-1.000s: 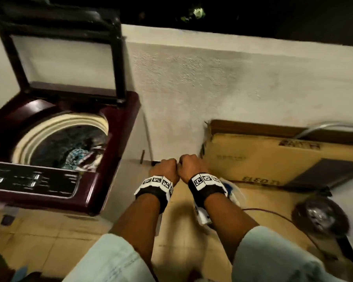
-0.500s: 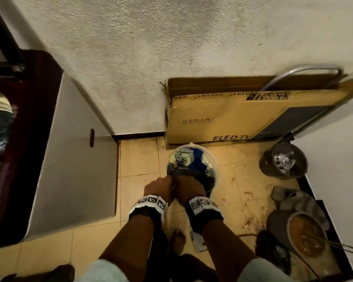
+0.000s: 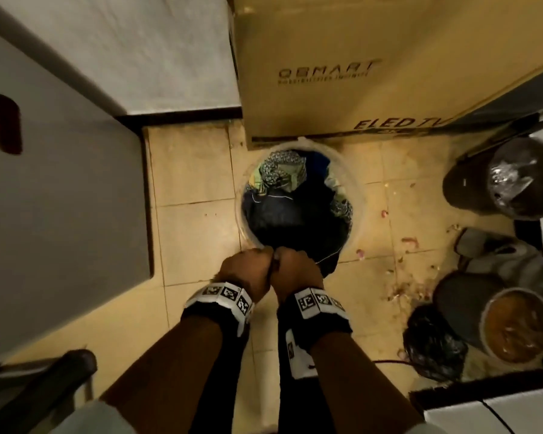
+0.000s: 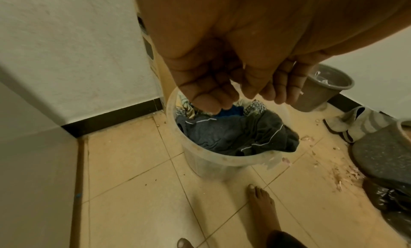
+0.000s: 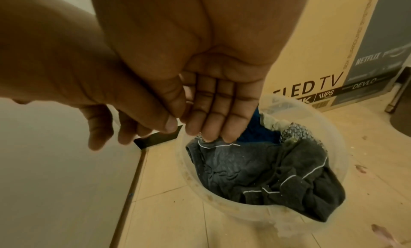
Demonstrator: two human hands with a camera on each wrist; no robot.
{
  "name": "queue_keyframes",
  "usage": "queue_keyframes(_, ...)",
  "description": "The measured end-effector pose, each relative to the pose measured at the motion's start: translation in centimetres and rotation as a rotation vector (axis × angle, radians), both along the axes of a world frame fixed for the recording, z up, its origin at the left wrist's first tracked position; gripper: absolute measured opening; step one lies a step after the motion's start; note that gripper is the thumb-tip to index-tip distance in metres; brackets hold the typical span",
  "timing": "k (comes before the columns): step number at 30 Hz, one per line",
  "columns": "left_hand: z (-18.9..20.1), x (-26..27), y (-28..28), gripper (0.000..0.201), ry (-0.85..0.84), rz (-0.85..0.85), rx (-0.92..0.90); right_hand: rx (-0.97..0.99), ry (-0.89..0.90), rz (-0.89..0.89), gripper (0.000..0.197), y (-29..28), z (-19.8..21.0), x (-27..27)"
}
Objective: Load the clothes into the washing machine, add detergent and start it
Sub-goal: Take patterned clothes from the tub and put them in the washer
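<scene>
One clear bucket (image 3: 359,195) of clothes (image 3: 282,211) is seen at 12 o'clock from two hands. The left hand (image 3: 245,270) and right hand (image 3: 295,270) are held loosely open above it, with nothing gripped. Clothes must be loaded, soap added, the machine started

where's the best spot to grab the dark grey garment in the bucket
Come from straight above with the right hand, which is open over it. The dark grey garment lies on top of the other clothes in the clear bucket, bunched in folds. Likely easiest to grip the raised, crumpled middle, or the part that drapes over the near rim, where the cloth is loose and nothing covers it.
</scene>
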State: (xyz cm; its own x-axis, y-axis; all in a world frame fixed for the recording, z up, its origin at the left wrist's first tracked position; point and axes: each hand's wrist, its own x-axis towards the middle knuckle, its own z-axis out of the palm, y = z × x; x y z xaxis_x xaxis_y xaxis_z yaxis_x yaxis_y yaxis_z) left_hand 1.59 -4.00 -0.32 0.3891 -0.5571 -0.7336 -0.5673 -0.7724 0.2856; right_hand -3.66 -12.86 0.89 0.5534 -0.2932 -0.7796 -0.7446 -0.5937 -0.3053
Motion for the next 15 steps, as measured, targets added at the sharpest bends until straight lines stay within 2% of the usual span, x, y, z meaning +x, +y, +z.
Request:
queue_keyframes(4,-6.6,-0.3,-2.2,0.039,-0.037,-0.078,-0.004,0.021,0.038,0.018,0.021,-2.3,-7.0,0.1)
queue_keyframes(8,-11.1,-0.6,-4.2,0.040,-0.063,-0.034,-0.017,-0.039,0.026,-0.032,0.021,-5.5,-11.9,0.8)
queue_keyframes(12,-14.1,-1.3,-5.2,0.046,-0.003,-0.014,0.072,-0.184,0.089,-0.118,0.050,-9.2,-16.4,1.2)
queue_keyframes(15,-15.1,-1.5,-5.1,0.050,0.086,-0.024,0.149,-0.295,0.223,-0.129,0.072,-11.8,-18.3,0.1)
